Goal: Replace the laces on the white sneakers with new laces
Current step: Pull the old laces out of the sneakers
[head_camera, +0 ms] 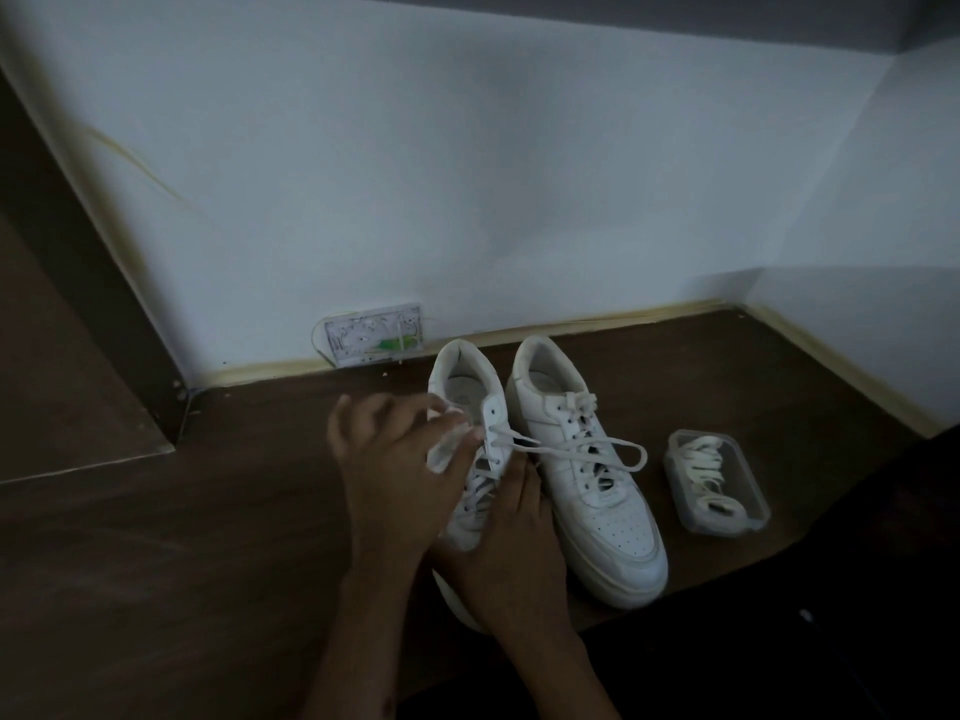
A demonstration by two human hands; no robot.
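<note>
While right hand (511, 543) steadies the leather sneaker (470, 459), left hand (395, 459) pinches its flat lace (571, 446)

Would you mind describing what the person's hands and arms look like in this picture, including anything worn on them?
Both the left hand and the right hand are bare: no gloves, rings, watch or bracelet are visible. Both forearms are uncovered as far as the bottom edge of the picture, with no sleeve in view. The picture is dim and the left hand's fingers are slightly blurred, so finer marks cannot be made out.
</note>
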